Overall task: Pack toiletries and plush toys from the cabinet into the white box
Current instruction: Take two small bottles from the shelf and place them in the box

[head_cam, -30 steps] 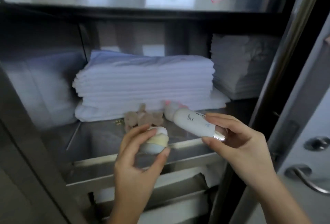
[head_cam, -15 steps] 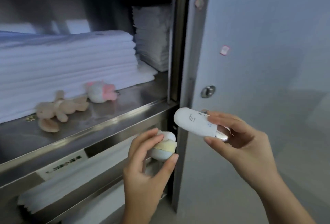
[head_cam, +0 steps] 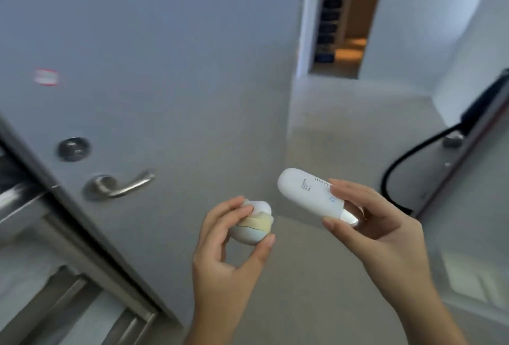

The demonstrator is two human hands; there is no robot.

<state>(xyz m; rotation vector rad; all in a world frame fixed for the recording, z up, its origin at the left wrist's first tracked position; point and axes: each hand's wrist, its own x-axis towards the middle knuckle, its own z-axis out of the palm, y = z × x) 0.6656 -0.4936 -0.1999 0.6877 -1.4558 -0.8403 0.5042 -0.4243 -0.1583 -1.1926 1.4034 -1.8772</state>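
Note:
My left hand (head_cam: 220,256) grips a small round pastel jar (head_cam: 254,225) with white, yellow and pale blue bands, thumb below and fingers on top. My right hand (head_cam: 377,231) holds a white oval bottle (head_cam: 308,193) by its silver cap end, the rounded end pointing up and left. Both hands are in front of me over the floor, apart from each other. The cabinet (head_cam: 24,207) shows only as a metal edge at the far left. No white box and no plush toys are in view.
The grey cabinet door (head_cam: 154,74) with a lever handle (head_cam: 121,185) and a round lock stands open on the left. Pale floor (head_cam: 344,130) stretches ahead to a doorway (head_cam: 344,19). A dark cable and a metal frame (head_cam: 440,174) stand at the right.
The view has swung right, away from the cabinet shelves and towels, toward the open door and the room. Both hands kept hold of the jar and the bottle and moved with me.

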